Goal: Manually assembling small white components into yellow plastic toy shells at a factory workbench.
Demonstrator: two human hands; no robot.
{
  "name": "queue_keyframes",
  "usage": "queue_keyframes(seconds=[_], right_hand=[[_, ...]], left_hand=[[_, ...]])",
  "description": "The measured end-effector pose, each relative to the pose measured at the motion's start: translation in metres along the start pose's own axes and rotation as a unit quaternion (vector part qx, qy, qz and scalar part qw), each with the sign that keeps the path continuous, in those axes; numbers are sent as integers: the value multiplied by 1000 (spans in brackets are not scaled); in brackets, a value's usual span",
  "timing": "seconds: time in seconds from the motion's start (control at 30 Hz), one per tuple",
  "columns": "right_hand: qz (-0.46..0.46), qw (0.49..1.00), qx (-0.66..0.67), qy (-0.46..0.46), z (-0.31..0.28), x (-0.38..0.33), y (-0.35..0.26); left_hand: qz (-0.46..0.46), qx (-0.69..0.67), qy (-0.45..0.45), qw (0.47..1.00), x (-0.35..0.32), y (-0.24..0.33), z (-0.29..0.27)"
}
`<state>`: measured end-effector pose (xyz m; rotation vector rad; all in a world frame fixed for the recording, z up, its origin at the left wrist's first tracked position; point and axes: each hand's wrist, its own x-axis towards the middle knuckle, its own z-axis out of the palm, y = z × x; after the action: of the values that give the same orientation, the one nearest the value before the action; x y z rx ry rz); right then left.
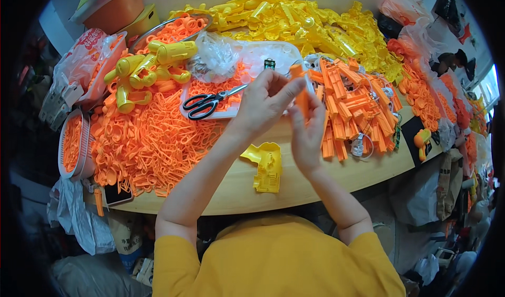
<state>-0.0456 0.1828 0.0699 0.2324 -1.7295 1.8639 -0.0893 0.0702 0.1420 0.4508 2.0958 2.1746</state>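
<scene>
Above the middle of the table, my right hand (309, 136) is closed around an orange plastic part (301, 93), a narrow upright piece. My left hand (263, 97) meets it from the left, fingers curled and thumb against the part; its fingertips are partly hidden. Just beyond the left fingers shows a dark green object (269, 64), its kind unclear. Below the hands lies a yellow half-shell of a toy housing (268, 168), inner side up. Black-handled scissors (204, 105) rest on a white tray (184, 93) to the left.
Orange blocks (357, 110) with wired pieces are heaped at right. Small orange parts (152, 147) and yellow toy bodies (150, 68) pile up at left. Yellow shells (294, 21) cover the back. A white basket (73, 150) and a toy on a dark pad (422, 139) stand at the sides.
</scene>
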Motion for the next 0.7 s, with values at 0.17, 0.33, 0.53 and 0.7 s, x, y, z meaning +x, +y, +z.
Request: queue_keyframes(seconds=[0.17,0.33,0.53,0.7], right_hand=[[-26,996,-41,-80,15,-60,5],[-137,967,-179,-122,-18,-84,7],[25,987,-120,-109,-15,-95,22],[183,957,176,-138,-12,-103,21]], left_hand=[[45,18,6,999,-27,-31,-17],[-88,-79,-10,993,-59,-7,-45],[-176,-37,-173,968,-87,7,-47],[-186,-39,-251,949,-98,12,-49]])
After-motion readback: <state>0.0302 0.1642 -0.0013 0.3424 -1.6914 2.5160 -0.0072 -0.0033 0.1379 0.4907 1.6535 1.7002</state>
